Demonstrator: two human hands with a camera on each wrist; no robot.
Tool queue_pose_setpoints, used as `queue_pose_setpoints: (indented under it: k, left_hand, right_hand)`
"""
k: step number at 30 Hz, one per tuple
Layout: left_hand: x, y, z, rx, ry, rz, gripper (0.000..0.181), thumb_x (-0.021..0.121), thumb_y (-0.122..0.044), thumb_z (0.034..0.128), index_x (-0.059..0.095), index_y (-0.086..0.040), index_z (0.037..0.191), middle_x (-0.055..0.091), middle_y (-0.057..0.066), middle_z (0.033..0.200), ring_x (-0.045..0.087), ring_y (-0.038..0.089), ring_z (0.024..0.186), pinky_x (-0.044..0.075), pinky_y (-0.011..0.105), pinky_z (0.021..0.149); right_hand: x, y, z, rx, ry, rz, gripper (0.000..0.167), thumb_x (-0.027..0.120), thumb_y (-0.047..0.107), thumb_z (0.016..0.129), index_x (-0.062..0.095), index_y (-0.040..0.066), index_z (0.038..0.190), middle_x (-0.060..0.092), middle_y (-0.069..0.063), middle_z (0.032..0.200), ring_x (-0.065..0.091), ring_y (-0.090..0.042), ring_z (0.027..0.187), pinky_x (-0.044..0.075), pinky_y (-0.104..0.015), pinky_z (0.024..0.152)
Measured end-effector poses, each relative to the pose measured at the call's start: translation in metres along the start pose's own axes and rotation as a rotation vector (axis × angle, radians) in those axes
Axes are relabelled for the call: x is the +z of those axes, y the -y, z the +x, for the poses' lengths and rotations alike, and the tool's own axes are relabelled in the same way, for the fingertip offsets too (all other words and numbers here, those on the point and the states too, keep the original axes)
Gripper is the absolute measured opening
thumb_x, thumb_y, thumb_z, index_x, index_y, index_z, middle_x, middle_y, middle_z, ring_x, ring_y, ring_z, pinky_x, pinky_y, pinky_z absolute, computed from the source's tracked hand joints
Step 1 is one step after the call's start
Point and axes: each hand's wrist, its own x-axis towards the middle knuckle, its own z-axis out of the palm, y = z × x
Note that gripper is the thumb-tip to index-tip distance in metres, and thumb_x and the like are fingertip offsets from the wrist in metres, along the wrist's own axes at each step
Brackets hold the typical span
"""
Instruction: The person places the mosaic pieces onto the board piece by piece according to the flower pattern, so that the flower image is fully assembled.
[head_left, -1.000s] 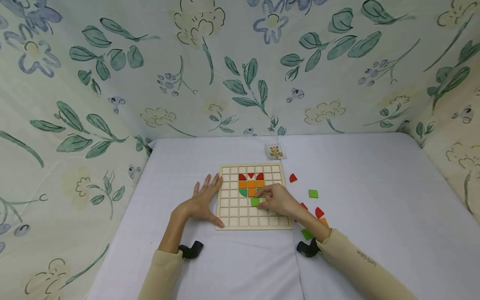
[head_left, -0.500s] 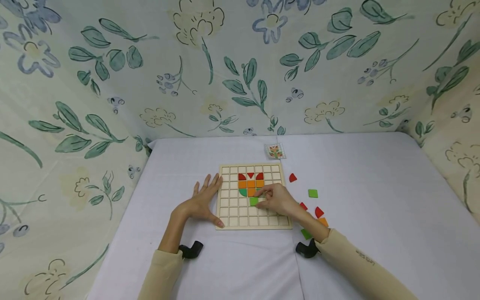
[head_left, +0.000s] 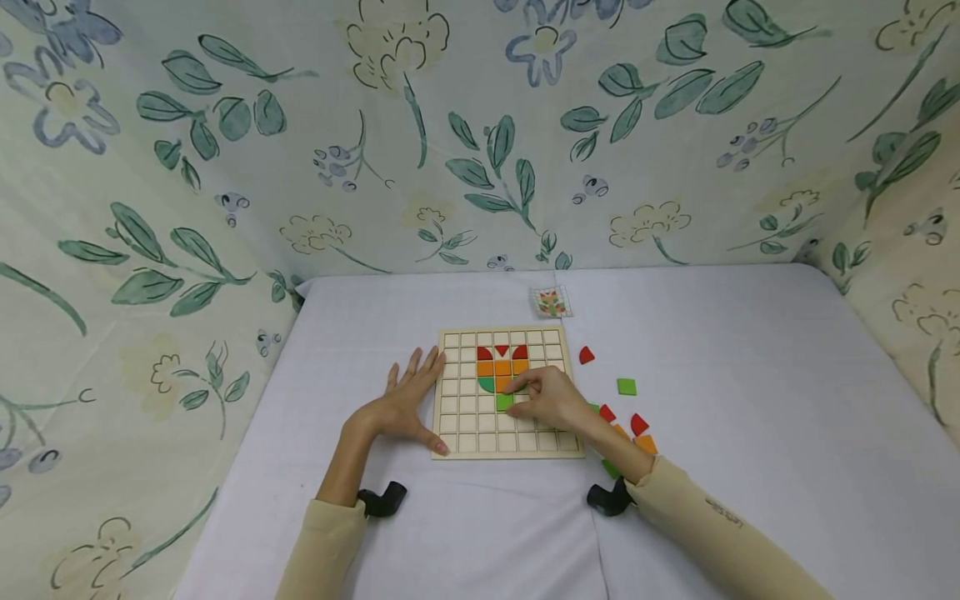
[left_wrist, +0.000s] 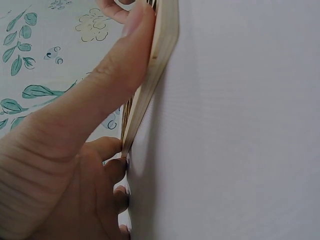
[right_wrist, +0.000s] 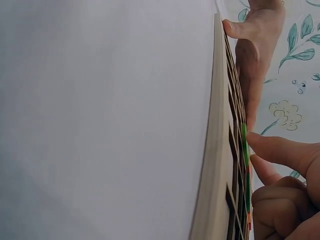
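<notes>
A wooden grid board lies flat on the table. Red, orange and green pieces fill some of its upper middle cells. My left hand has its fingers spread along the board's left edge, the thumb touching the near left corner. Thumb and index finger of my right hand are at a green square tile, pinching it just below the lowest orange tile. In the right wrist view the thumb touches the green tile at the board's surface. The right hand hides cells to the right of it.
Loose red, orange and green pieces lie right of the board, among them a green square and a red quarter-circle. Some are partly under the right forearm. A small pattern card lies behind the board. Floral cloth hangs beyond the table.
The green tile has shifted slightly left, lining up under the orange column, and my right thumb and index finger have moved left with it. My left hand has stayed in place.
</notes>
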Motion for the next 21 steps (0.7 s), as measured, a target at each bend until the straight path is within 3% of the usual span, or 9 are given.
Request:
queue_pose_setpoints:
  k: [9, 21]
  left_hand:
    - [0.000, 0.000, 0.000, -0.009, 0.004, 0.004, 0.153, 0.100, -0.049, 0.0564, 0.003, -0.010, 0.167, -0.008, 0.010, 0.176, -0.016, 0.038, 0.161, -0.011, 0.066, 0.128]
    - [0.004, 0.008, 0.002, 0.027, -0.007, -0.053, 0.156, 0.098, -0.058, 0.0538, 0.002, -0.011, 0.168, -0.009, 0.010, 0.176, -0.018, 0.038, 0.161, -0.014, 0.067, 0.126]
  right_hand:
    - [-0.039, -0.004, -0.016, 0.038, -0.012, 0.027, 0.029, 0.082, 0.018, 0.088, 0.076, 0.008, 0.114, 0.028, 0.005, 0.056, 0.023, -0.011, 0.048, 0.021, -0.020, 0.044]
    - [-0.095, -0.035, -0.044, 0.138, -0.130, -0.080, 0.035, 0.078, 0.020, 0.092, 0.073, 0.003, 0.122, 0.033, 0.002, 0.060, 0.032, -0.013, 0.052, 0.025, -0.023, 0.046]
